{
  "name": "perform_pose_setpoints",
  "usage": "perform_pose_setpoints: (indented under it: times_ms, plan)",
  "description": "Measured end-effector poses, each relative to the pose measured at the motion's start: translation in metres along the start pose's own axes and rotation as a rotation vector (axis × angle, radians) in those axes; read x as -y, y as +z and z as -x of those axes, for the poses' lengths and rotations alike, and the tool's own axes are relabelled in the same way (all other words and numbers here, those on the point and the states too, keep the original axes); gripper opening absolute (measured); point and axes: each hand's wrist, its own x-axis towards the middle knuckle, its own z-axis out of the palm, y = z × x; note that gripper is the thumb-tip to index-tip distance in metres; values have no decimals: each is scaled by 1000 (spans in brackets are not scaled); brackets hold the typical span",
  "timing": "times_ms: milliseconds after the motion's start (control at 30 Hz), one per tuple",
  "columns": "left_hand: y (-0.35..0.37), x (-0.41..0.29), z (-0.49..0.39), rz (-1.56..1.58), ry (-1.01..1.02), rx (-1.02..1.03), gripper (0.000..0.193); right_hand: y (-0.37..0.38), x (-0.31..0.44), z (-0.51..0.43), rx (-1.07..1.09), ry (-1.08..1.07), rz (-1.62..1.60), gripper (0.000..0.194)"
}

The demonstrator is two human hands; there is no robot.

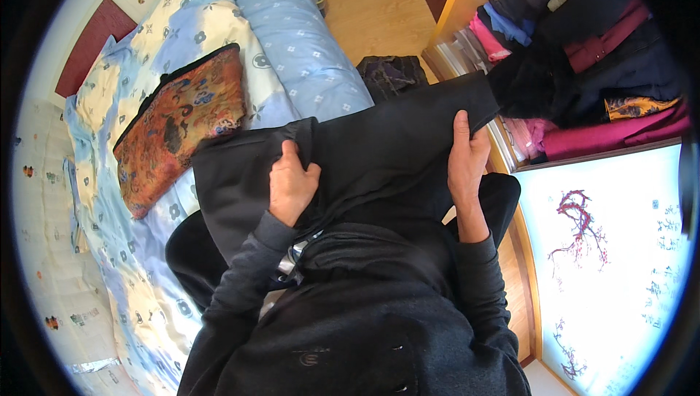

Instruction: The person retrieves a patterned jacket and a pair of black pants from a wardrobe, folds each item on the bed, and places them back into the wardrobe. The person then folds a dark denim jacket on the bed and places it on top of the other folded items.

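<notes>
A black cloth garment (377, 128), which looks like a pair of trousers, is stretched across my lap. My left hand (292, 182) grips it near a gathered, elastic-looking edge, thumb on top. Farther right, my right hand (467, 163) pinches the garment close to its narrow end, with the fingers underneath hidden by cloth. On the left side the wide part of the garment hangs over the bed's edge. Beside it on the bed lies a folded orange-brown patterned cloth item (183, 122) with a black border.
A floral quilt (169, 46) covers the bed at left, with a rolled blue quilt (301, 40) on it. Dark folded cloth (391, 76) lies ahead, near a wooden surface (377, 10). At right, an open wardrobe compartment (590, 68) holds clothes, above a bright panel (596, 254) with painted branches.
</notes>
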Motion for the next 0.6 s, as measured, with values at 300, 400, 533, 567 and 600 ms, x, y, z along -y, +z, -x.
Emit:
perform_pose_setpoints:
  times_ms: [300, 400, 533, 567, 600]
  plan:
    - [1, 5, 29, 32, 218, 137, 45, 8, 35, -1, 26, 66, -9, 37]
    - [-39, 13, 40, 142, 344, 71, 41, 20, 61, 3, 86, -115, -51, 33]
    - [-105, 69, 42, -118, 226, -448, 43, 47, 96, 20, 215, -296, 50, 32]
    - [-121, 92, 39, -187, 179, -606, 41, 67, 102, 27, 201, -485, 61, 33]
    - [-133, 116, 37, -93, 19, -582, 40, 78, 108, 44, 313, -557, 42, 37]
